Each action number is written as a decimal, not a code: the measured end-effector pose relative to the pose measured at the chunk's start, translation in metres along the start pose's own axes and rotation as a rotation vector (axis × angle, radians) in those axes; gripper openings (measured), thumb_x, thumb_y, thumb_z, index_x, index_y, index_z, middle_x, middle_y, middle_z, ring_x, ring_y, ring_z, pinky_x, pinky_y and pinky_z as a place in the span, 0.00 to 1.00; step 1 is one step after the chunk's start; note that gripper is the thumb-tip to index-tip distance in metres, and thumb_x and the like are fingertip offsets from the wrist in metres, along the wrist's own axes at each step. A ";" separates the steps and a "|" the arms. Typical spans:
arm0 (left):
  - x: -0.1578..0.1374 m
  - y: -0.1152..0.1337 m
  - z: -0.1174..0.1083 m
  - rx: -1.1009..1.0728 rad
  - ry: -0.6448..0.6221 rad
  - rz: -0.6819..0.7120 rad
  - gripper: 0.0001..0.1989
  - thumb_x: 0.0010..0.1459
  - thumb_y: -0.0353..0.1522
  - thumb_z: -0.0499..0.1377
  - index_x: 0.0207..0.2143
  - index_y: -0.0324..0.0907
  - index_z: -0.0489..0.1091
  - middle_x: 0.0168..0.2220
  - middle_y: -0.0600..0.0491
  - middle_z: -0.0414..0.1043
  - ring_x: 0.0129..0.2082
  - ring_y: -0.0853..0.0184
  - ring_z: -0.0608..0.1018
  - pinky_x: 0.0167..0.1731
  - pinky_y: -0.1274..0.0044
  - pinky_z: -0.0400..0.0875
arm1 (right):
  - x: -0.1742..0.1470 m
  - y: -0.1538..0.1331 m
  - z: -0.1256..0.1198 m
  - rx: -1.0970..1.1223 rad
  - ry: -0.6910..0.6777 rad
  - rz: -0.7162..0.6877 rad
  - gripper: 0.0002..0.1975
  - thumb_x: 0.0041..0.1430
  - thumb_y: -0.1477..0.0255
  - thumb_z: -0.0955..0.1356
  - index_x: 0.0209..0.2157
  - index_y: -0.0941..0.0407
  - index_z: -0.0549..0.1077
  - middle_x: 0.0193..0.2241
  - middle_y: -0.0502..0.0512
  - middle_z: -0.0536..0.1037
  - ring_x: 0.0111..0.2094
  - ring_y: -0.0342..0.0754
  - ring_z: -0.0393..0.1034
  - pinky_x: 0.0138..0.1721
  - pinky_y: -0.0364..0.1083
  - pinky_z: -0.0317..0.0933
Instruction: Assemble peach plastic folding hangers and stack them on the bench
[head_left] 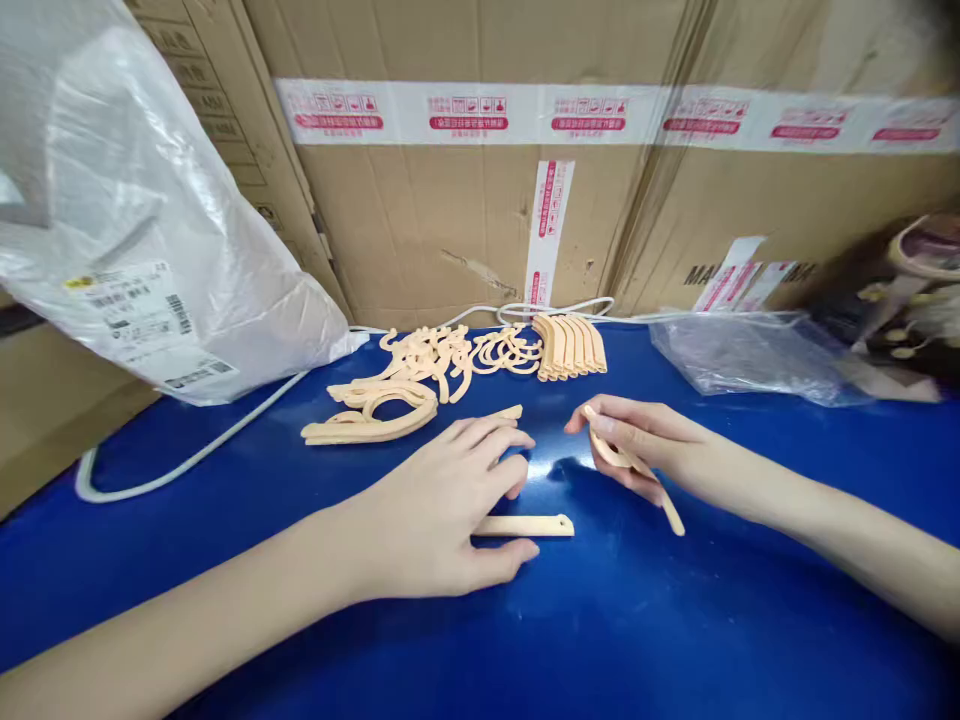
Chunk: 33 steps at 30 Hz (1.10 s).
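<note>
My left hand (457, 510) is over a beige plastic hanger piece, fingers apart and thumb spread. A flat bar (529, 526) with a hole near its end sticks out from under the palm. Beyond the fingers another beige end (510, 412) shows; whether it joins the bar is hidden. To the right, my right hand (637, 435) pinches a curved beige plastic piece (673, 513) between thumb and fingers, slightly above the table. Its thin tail points down toward me, and the fingers cover part of its curve.
Behind my hands lie a loose pile of beige hooks (427, 355), stacked curved arms (571, 347) and longer hanger pieces (367, 425). A white plastic bag (165, 220) leans at left, beside a white cable (195, 460). Clear plastic (750, 355) lies at right, before cardboard boxes (420, 220).
</note>
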<state>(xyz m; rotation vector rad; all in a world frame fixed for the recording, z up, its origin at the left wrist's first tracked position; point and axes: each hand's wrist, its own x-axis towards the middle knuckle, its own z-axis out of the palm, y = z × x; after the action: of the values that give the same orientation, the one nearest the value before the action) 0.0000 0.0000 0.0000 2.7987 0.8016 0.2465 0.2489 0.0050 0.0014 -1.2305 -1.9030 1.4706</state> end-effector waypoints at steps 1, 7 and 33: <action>0.002 -0.002 0.001 0.012 -0.003 0.013 0.10 0.56 0.39 0.59 0.34 0.43 0.65 0.57 0.47 0.63 0.63 0.55 0.56 0.60 0.62 0.53 | -0.002 0.000 0.000 -0.117 0.015 -0.035 0.17 0.66 0.56 0.58 0.45 0.54 0.63 0.24 0.44 0.60 0.20 0.38 0.53 0.18 0.39 0.50; 0.008 -0.011 0.011 0.015 -0.001 0.008 0.06 0.63 0.35 0.52 0.34 0.44 0.64 0.58 0.49 0.61 0.65 0.54 0.52 0.60 0.53 0.47 | -0.006 0.000 0.002 -0.621 0.030 -0.175 0.11 0.66 0.63 0.60 0.39 0.56 0.68 0.23 0.45 0.67 0.23 0.41 0.59 0.25 0.42 0.55; 0.004 -0.012 0.018 -0.149 0.172 0.006 0.06 0.66 0.33 0.49 0.36 0.43 0.63 0.54 0.49 0.65 0.63 0.60 0.58 0.62 0.60 0.49 | -0.007 0.001 0.013 -0.627 0.080 -0.231 0.19 0.70 0.61 0.51 0.40 0.56 0.66 0.20 0.45 0.70 0.21 0.40 0.66 0.27 0.41 0.57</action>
<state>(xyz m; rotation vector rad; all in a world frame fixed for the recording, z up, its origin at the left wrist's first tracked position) 0.0011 0.0096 -0.0202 2.6665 0.7761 0.5314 0.2428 -0.0077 -0.0032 -1.2306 -2.4451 0.7091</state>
